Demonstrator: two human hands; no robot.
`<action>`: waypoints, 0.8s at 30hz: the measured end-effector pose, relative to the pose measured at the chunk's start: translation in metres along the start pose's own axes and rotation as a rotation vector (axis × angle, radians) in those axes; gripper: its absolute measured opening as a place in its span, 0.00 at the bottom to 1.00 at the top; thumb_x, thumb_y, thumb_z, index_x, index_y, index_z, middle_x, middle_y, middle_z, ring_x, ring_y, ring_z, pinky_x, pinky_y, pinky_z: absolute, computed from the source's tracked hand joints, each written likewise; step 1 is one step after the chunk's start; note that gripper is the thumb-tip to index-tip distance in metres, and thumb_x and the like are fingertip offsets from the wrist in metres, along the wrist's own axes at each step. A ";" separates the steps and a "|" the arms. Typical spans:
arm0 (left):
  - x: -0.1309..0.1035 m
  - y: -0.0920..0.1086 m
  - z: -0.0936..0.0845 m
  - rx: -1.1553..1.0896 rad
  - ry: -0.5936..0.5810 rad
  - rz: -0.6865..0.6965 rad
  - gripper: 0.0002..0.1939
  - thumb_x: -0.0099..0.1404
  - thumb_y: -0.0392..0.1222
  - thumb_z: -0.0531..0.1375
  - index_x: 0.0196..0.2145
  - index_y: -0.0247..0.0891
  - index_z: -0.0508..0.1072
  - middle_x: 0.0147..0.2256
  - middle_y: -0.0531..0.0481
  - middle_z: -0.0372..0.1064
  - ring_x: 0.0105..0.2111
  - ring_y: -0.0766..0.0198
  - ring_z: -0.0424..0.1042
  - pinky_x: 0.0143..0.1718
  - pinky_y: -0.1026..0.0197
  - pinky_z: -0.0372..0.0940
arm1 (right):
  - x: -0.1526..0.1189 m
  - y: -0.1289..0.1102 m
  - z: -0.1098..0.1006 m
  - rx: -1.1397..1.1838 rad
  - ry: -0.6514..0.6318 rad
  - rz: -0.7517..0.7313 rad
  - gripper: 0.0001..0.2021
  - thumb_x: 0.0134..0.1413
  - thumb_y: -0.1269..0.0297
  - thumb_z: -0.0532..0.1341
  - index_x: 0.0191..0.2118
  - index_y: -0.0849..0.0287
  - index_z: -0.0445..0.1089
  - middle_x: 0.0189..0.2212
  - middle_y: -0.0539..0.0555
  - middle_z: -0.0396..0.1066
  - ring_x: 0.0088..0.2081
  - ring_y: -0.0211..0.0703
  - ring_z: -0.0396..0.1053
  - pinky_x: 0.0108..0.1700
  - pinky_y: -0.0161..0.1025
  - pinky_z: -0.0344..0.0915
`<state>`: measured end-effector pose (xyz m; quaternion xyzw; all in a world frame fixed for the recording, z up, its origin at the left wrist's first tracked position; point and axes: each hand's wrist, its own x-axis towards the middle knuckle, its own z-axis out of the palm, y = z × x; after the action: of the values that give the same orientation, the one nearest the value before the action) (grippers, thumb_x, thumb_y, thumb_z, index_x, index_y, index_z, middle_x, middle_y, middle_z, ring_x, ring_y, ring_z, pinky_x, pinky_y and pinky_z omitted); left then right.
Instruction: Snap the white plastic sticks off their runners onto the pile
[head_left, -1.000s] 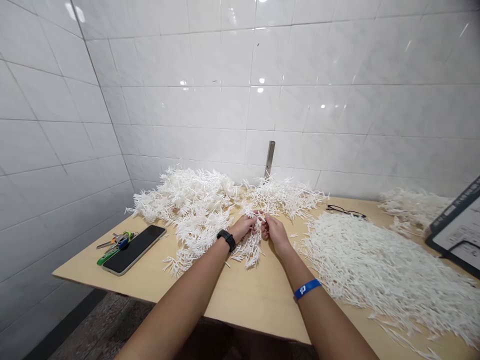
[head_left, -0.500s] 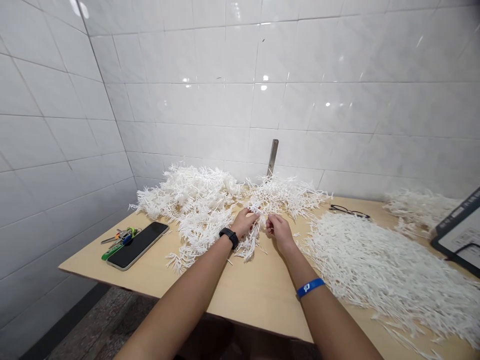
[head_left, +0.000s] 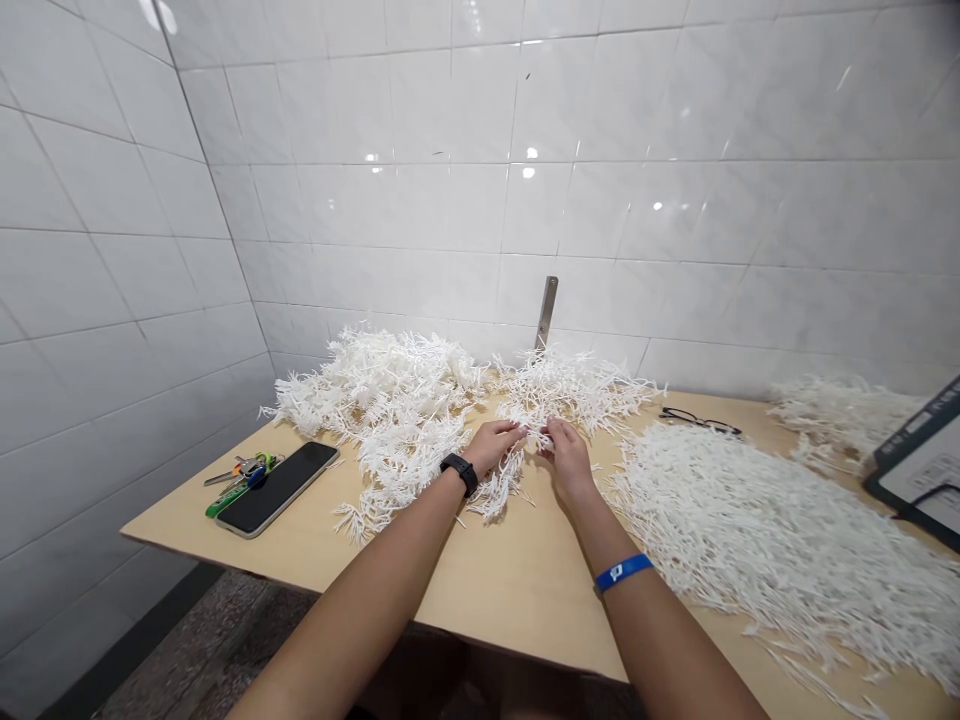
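Observation:
At the middle of the table, my left hand, with a black watch on its wrist, is closed on a small white branched plastic piece. My right hand, with a blue wristband further up the arm, pinches the same piece from the other side. The fingertips hide part of it. Left of my hands lies a tangled heap of white branched pieces, and some of it reaches under my left wrist. Another cluster of branched pieces lies just beyond my fingers.
A wide pile of loose thin white pieces covers the table's right side, with glasses behind it. On the left are a phone and keys. A metal bar stands by the tiled wall; a dark-edged board leans at far right.
My right hand has moved slightly up and its fingers have come onto the white piece at my left fingertips. My left hand has barely shifted.

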<state>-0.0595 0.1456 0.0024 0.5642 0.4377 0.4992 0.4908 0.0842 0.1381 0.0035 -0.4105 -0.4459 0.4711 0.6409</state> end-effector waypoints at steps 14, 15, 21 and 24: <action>0.001 -0.001 0.002 -0.310 0.000 -0.028 0.18 0.45 0.47 0.69 0.29 0.33 0.69 0.24 0.55 0.63 0.23 0.73 0.59 0.27 0.66 0.54 | -0.010 -0.002 0.007 -0.079 -0.292 0.149 0.22 0.38 0.46 0.69 0.24 0.60 0.64 0.16 0.46 0.61 0.18 0.33 0.58 0.20 0.32 0.54; 0.001 -0.001 0.002 -0.345 -0.023 -0.052 0.19 0.45 0.47 0.69 0.29 0.33 0.69 0.24 0.55 0.63 0.23 0.72 0.59 0.27 0.66 0.55 | -0.009 -0.001 0.007 -0.102 -0.314 0.137 0.22 0.38 0.45 0.68 0.23 0.60 0.64 0.16 0.46 0.61 0.18 0.32 0.57 0.20 0.33 0.54; -0.002 0.005 -0.001 -0.508 -0.191 -0.132 0.17 0.50 0.48 0.68 0.30 0.34 0.69 0.28 0.52 0.66 0.27 0.70 0.65 0.32 0.65 0.59 | -0.010 0.000 0.007 -0.109 -0.354 0.097 0.22 0.39 0.44 0.67 0.24 0.61 0.68 0.18 0.48 0.63 0.20 0.33 0.56 0.23 0.33 0.54; -0.004 0.008 -0.003 -0.546 -0.248 -0.192 0.19 0.54 0.54 0.65 0.29 0.34 0.70 0.26 0.53 0.65 0.27 0.70 0.64 0.33 0.65 0.60 | -0.014 -0.003 0.007 -0.063 -0.402 0.117 0.21 0.40 0.45 0.67 0.24 0.61 0.68 0.21 0.49 0.64 0.23 0.34 0.58 0.24 0.32 0.56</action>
<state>-0.0629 0.1413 0.0098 0.4242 0.2757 0.4772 0.7185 0.0762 0.1250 0.0059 -0.3533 -0.5548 0.5656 0.4974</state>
